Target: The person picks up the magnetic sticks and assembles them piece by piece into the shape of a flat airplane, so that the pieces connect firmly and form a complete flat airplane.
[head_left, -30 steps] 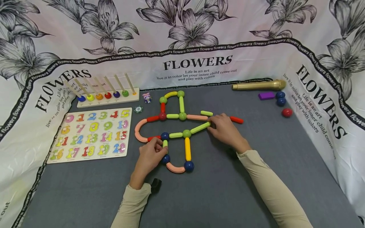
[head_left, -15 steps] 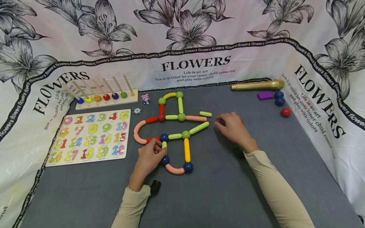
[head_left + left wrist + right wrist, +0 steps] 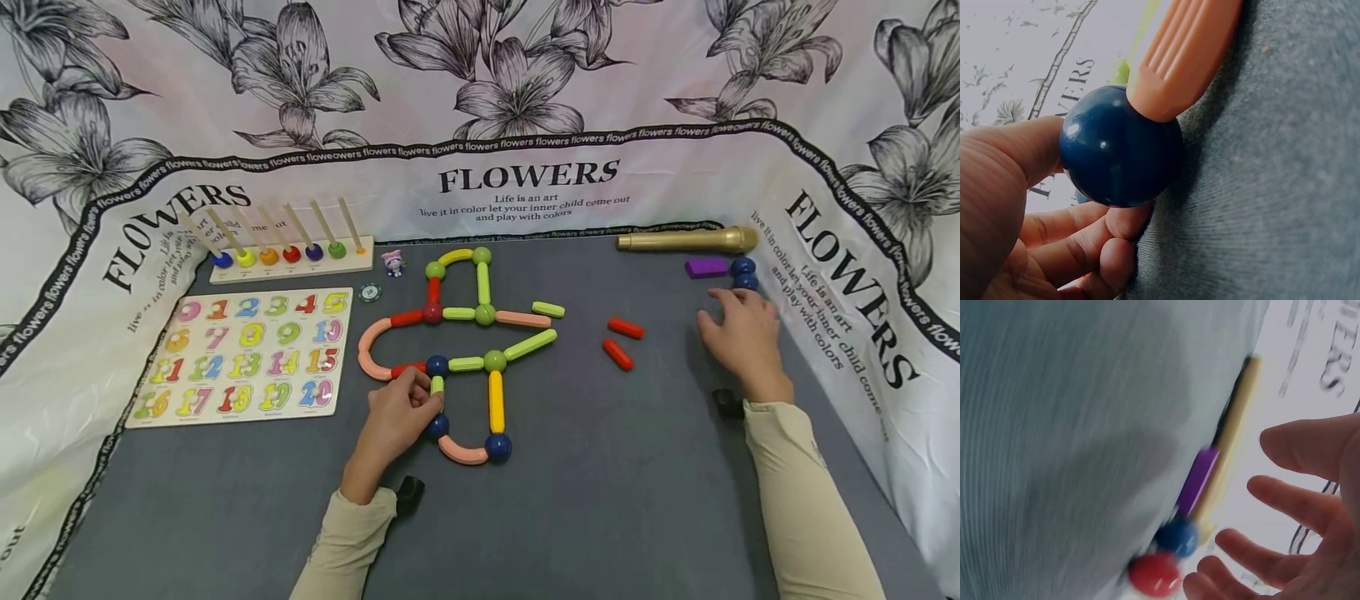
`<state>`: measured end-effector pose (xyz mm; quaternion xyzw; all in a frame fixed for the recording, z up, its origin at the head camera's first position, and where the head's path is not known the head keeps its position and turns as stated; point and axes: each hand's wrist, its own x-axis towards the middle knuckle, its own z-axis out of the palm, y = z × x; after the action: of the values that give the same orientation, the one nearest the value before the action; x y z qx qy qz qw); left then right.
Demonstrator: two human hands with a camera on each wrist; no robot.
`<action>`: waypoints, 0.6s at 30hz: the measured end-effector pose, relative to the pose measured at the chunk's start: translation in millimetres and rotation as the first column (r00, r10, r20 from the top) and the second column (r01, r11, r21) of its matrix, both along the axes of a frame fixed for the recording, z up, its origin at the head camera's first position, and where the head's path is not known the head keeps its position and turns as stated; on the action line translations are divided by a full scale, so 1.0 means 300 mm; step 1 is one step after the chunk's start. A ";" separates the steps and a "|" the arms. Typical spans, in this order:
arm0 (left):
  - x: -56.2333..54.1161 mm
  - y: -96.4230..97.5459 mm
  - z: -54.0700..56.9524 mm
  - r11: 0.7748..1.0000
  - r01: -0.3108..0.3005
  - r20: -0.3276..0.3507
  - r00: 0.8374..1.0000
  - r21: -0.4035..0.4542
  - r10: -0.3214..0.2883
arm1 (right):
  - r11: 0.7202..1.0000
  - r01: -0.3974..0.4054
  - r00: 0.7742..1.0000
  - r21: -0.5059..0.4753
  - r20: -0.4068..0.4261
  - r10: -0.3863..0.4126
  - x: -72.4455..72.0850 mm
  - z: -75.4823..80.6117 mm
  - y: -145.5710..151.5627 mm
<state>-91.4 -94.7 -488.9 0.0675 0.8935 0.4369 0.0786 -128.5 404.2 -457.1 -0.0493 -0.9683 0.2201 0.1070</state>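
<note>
In the head view my left hand pinches a short green stick of a ball-and-stick toy figure. This stick lies between two blue balls, the lower one beside my thumb. In the left wrist view that blue ball sits by my thumb and fingers, joined to a salmon curved stick, and hides the grip. My right hand is over the right side, fingers spread and holding nothing, just in front of two blue balls. A red ball shows only in the right wrist view.
Two loose red sticks lie right of the figure, and a loose green stick above its open end. A purple block and gold microphone stand back right. A number board and peg counter are left.
My right hand has left the figure's green stick and moved right to the blue balls, uncovering two red sticks. My left hand keeps its place at the figure.
</note>
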 end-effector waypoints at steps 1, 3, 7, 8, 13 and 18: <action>0.000 0.000 0.000 1.000 0.001 0.002 1.000 -0.001 -0.001 | 1.000 0.024 1.000 0.000 0.019 -0.023 0.003 0.000 0.025; 0.000 -0.002 0.000 1.000 0.002 0.009 1.000 -0.002 -0.002 | 0.997 0.072 0.995 -0.003 0.063 -0.072 0.012 0.000 0.068; 0.002 0.001 -0.004 1.000 0.007 0.010 1.000 0.000 -0.007 | 0.990 0.138 0.978 0.020 0.157 -0.140 0.032 -0.008 0.130; 0.002 0.001 -0.005 1.000 0.008 0.010 1.000 0.002 -0.008 | 0.990 0.141 0.974 0.029 0.175 -0.144 0.036 -0.011 0.139; 0.002 -0.001 -0.006 1.000 0.009 0.004 1.000 0.017 -0.010 | 0.991 0.121 0.974 0.054 0.187 -0.129 0.047 -0.019 0.153; 0.002 -0.003 -0.005 1.000 0.004 0.004 1.000 0.028 -0.004 | 0.993 0.090 0.993 0.074 0.071 -0.095 0.041 -0.022 0.133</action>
<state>-91.0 -95.7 -490.3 0.0694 0.8870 0.4493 0.0805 -116.3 444.0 -463.7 -0.0984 -0.9755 0.1784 0.0825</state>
